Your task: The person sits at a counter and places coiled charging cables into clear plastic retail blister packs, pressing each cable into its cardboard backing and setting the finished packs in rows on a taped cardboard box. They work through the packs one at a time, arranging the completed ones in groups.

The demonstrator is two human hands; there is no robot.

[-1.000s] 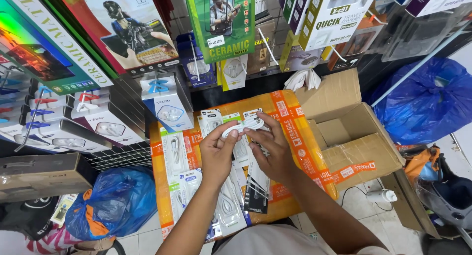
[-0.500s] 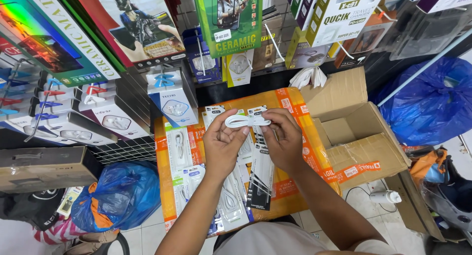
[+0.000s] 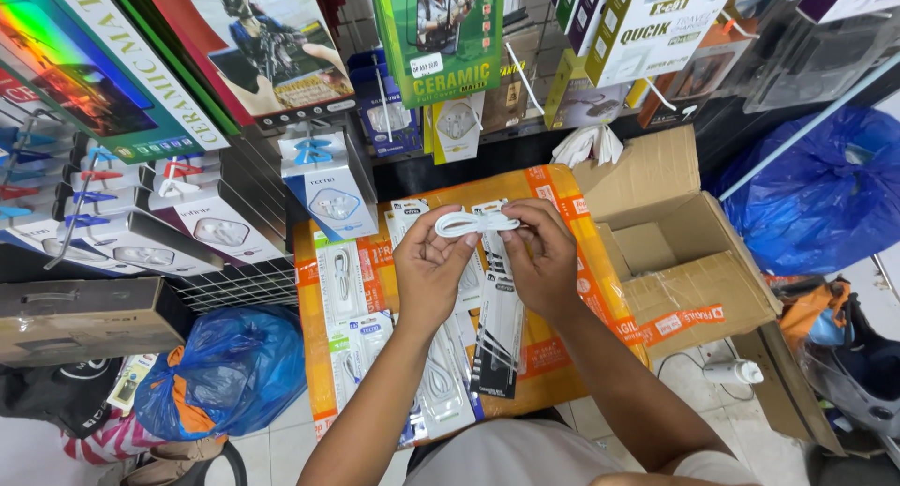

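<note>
A coiled white cable is held between both hands over an orange-taped cardboard box. My left hand pinches its left end and my right hand grips its right end. Under my hands, several clear packs of white cables lie on the box top, along with an emptied black-backed pack.
Racks of boxed earphones and phone accessories hang on hooks at the left and above. An open cardboard box stands at the right. Blue plastic bags sit at lower left and upper right. A white bottle lies on the tiled floor.
Both hands have risen slightly with the white cable, which is now drawn into a flatter loop between the fingertips. The view has shifted a little.
</note>
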